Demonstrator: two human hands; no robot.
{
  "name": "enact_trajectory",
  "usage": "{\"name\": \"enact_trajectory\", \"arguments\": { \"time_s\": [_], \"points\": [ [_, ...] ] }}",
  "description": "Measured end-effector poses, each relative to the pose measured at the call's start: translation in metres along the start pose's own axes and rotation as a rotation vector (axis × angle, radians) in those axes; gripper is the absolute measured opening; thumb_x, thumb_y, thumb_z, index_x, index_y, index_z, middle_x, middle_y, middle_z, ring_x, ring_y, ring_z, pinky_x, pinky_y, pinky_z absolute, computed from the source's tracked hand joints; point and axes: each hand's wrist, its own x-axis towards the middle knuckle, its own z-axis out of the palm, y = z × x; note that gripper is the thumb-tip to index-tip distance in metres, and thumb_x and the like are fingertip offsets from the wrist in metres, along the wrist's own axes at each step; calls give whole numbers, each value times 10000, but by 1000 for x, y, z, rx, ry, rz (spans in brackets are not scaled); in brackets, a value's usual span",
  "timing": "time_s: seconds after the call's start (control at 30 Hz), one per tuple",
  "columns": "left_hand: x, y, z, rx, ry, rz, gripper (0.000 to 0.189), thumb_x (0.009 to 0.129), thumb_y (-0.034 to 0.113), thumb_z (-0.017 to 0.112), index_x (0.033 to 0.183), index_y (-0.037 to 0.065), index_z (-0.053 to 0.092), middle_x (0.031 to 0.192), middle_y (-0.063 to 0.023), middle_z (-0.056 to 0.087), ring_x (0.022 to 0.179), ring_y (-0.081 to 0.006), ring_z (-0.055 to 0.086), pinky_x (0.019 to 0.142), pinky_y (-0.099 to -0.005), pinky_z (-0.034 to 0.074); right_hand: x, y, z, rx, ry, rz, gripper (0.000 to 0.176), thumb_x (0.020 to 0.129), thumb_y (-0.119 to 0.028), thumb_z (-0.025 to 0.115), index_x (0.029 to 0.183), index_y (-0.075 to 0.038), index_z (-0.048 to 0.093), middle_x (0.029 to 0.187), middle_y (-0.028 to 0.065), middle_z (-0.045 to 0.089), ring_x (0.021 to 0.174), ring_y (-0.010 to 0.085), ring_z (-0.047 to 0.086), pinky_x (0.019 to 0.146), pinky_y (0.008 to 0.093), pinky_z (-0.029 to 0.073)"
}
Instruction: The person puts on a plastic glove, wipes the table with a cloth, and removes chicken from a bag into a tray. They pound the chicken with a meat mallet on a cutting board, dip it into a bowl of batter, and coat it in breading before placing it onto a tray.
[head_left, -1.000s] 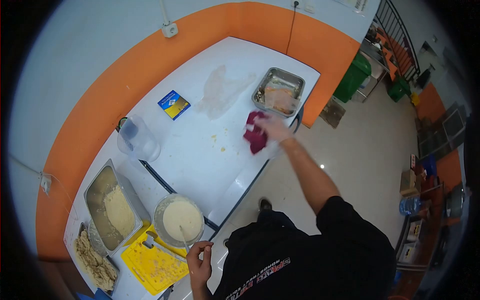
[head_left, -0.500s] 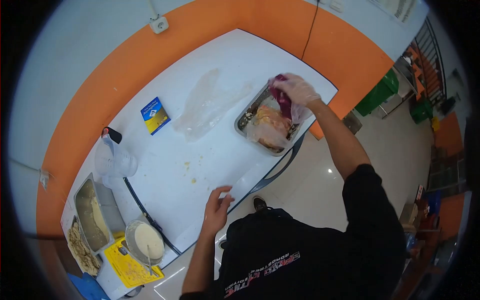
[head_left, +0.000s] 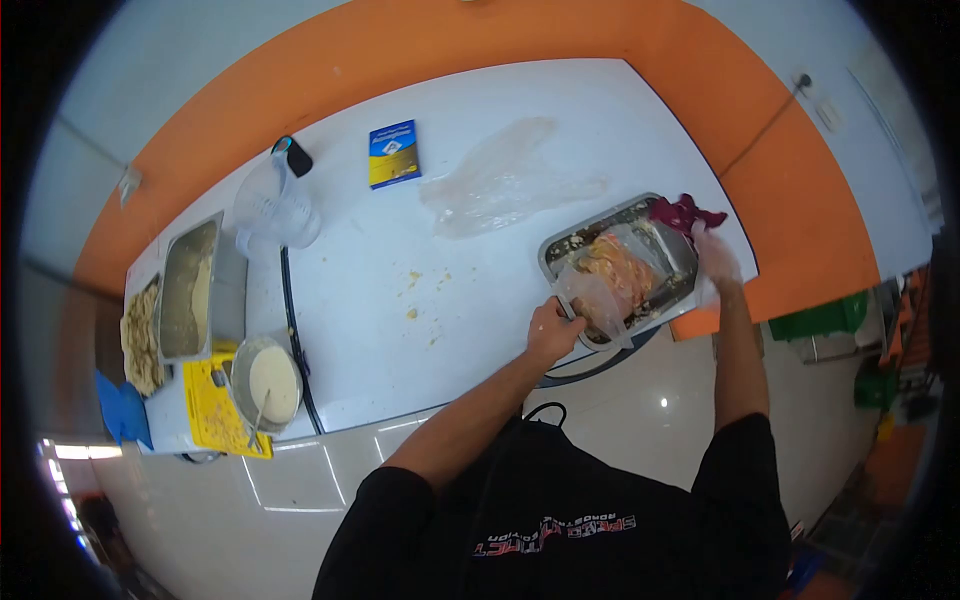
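Observation:
A metal tray (head_left: 682,268) rests at the table's right end, with a clear plastic bag of orange and pale food (head_left: 617,272) in it. My bare left hand (head_left: 553,330) is closed at the tray's near left corner, by the bag's loose end; what its fingers pinch is hard to make out. My right hand (head_left: 716,258), in a clear plastic glove, is at the tray's right side. Its fingers are closed on a dark red cloth (head_left: 686,214), which lies over the tray's far right corner.
A flat clear plastic bag (head_left: 500,180) and a blue-yellow box (head_left: 394,154) lie on the white table (head_left: 400,360). To the left are a measuring jug (head_left: 277,215), a deep metal pan (head_left: 232,290), a bowl of batter (head_left: 273,385) and a yellow board (head_left: 212,405).
The view has turned, shifting the tray right and lower in view. My left hand has moved up to the tray's corner. My right hand has drawn the red cloth to the tray's outer corner.

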Motion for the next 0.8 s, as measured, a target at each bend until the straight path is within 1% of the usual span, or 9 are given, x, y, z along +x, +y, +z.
{"name": "enact_trajectory", "arguments": {
  "time_s": [0.1,0.17,0.23,0.3,0.4,0.47,0.57,0.73,0.8],
  "points": [
    [-17,19,-7,28,176,2,312,701,214,718,869,-28,617,803,-219,671,767,-314,674,681,-410,529,-19,-13,23,-5,-97,-151,410,989,-262,370,1325,-33,425,1173,272,591,1113,440,561,897,503,452],
    [-31,5,-18,-83,186,15,314,711,198,719,912,-24,624,820,-201,677,771,-286,669,692,-392,529,-43,-55,2,336,-91,266,473,984,-379,440,1303,-33,483,1220,271,572,1168,418,541,959,461,437],
    [-57,-15,-36,-180,192,33,321,721,181,720,955,-20,630,837,-182,683,775,-257,664,702,-373,530,-76,-80,-6,473,-133,245,497,972,-426,464,1269,-30,512,1202,264,576,1163,405,546,968,446,428],
    [-93,-33,-59,-371,137,-6,405,749,44,652,1149,2,599,978,-116,664,862,-221,648,790,-357,527,-112,-93,18,612,-180,222,526,961,-472,487,1235,-27,542,1184,256,581,1158,393,551,976,430,418],
    [-139,-65,-91,-699,171,-52,446,743,-36,589,1185,23,578,1016,-92,640,918,-224,631,816,-355,520,-150,-106,54,435,73,15,459,964,-427,518,1183,-25,549,1123,230,587,1082,369,571,928,424,428],
    [-168,-92,-120,-782,170,24,437,742,-46,596,1170,33,557,1003,-56,604,880,-190,599,774,-321,509,-181,-178,6,716,-165,156,434,947,-391,571,1144,-5,541,1101,224,585,1035,360,566,902,425,434],
    [-229,-106,-160,-930,276,-138,678,715,-68,543,1350,106,379,1018,-65,553,907,-206,566,776,-331,508,-210,-233,15,751,-194,89,383,941,-336,589,1136,-8,548,1072,214,586,1010,349,561,883,422,442],
    [-332,-176,-204,-976,352,-156,632,679,-51,496,1294,87,445,1011,-73,555,882,-217,586,777,-345,536,-244,-315,46,782,-279,15,418,938,-326,588,1214,-14,547,1126,195,605,1075,356,562,925,404,444],
    [-370,-212,-215,-983,396,-150,574,676,-36,475,1244,41,497,1025,-97,599,896,-248,625,785,-365,558,-242,-345,24,861,-642,-128,467,945,-315,583,1303,-19,532,1247,183,598,1180,320,555,1017,360,425]
  ]
}}
